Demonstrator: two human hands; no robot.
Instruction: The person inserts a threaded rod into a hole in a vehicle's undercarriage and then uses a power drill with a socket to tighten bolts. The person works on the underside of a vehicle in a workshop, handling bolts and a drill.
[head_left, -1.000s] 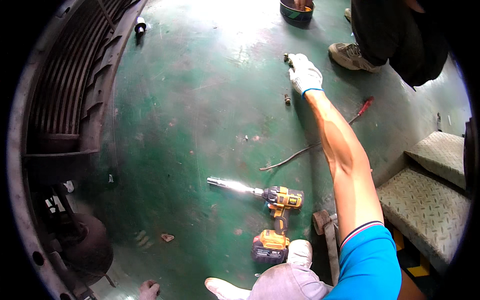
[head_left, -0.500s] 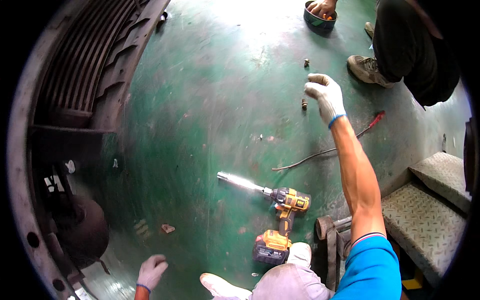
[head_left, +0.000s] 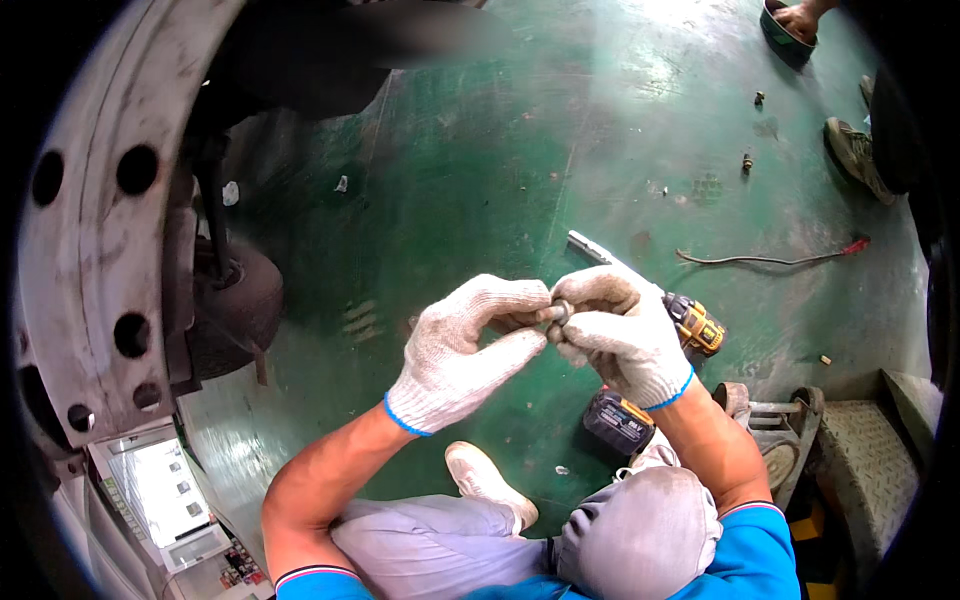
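Note:
Both my hands are in white knit gloves with blue cuffs, raised over the green floor (head_left: 450, 170). My left hand (head_left: 465, 355) and my right hand (head_left: 625, 340) meet with fingertips closed round a small metal bolt (head_left: 555, 312). Beneath the right one lies a yellow-and-black cordless impact wrench (head_left: 702, 325) with a long silver socket (head_left: 587, 243); my right forearm partly hides it. Two small fittings (head_left: 747, 163) (head_left: 759, 98) rest apart on the floor, farther forward. To the right is a bent metal bar with a red handle (head_left: 855, 246).
A perforated vehicle frame (head_left: 95, 280) and dark round part (head_left: 240, 300) fill the left. At top right, another person's hand (head_left: 800, 20) is in a round bin (head_left: 782, 40), above their shoe (head_left: 855, 155). Tread-plate steps (head_left: 865, 470) and wheeled metal gear (head_left: 775, 420) stand lower right.
My right hand has come back from the fittings toward my body. My left hand has risen to meet it, both now on a bolt. The view has swung leftward.

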